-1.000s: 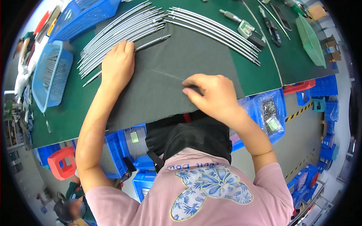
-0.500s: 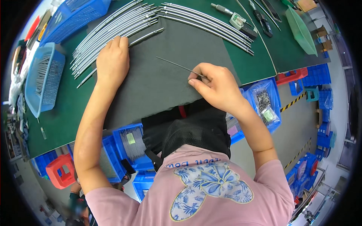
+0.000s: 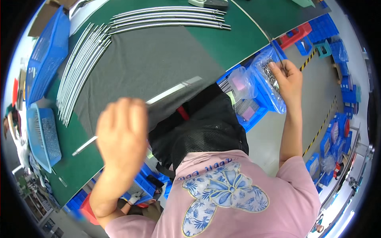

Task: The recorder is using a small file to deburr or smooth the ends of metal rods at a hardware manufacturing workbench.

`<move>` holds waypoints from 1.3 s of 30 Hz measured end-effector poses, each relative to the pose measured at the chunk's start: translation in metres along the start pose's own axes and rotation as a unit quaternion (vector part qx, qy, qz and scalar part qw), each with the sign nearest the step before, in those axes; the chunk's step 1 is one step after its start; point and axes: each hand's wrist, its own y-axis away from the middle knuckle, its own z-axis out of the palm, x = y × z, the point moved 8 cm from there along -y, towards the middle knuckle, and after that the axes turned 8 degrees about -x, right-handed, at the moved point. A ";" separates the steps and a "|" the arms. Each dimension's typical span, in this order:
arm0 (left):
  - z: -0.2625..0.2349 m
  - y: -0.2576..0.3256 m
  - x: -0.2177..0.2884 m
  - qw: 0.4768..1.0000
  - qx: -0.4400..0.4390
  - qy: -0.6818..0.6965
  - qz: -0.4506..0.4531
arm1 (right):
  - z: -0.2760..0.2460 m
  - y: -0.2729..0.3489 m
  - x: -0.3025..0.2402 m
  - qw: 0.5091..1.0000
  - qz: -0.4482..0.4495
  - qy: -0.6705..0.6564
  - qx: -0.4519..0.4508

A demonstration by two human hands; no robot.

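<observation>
- While the left hand (image 3: 122,133) hangs blurred above the near edge of the tabletop (image 3: 234,39), its fingers curl around a long metal rod (image 3: 166,92), gripping it.
- Out to the side, the right hand (image 3: 289,77) reaches with the arm stretched off the tabletop, fingers pinched into a clear plastic bag (image 3: 266,79) of small metal parts sitting in a blue bin (image 3: 254,115); I cannot tell whether it has hold of a piece.
- Slim and silvery, the rod runs on a slant from lower left to upper right across the grey mat (image 3: 151,63).
- More curved rods (image 3: 166,18) lie in rows farther back, beside two blue baskets (image 3: 43,135).
</observation>
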 end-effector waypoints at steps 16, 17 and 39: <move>0.042 -0.018 0.021 0.986 -0.040 0.158 -0.031 | 0.103 0.070 -0.057 0.976 -0.040 -0.139 -0.162; 0.040 -0.019 0.020 0.983 -0.026 0.177 -0.037 | 0.103 0.071 -0.059 0.976 -0.065 -0.144 -0.150; 0.055 -0.046 0.034 0.913 0.116 0.379 -0.102 | 0.096 0.081 -0.081 0.986 -0.111 -0.043 -0.113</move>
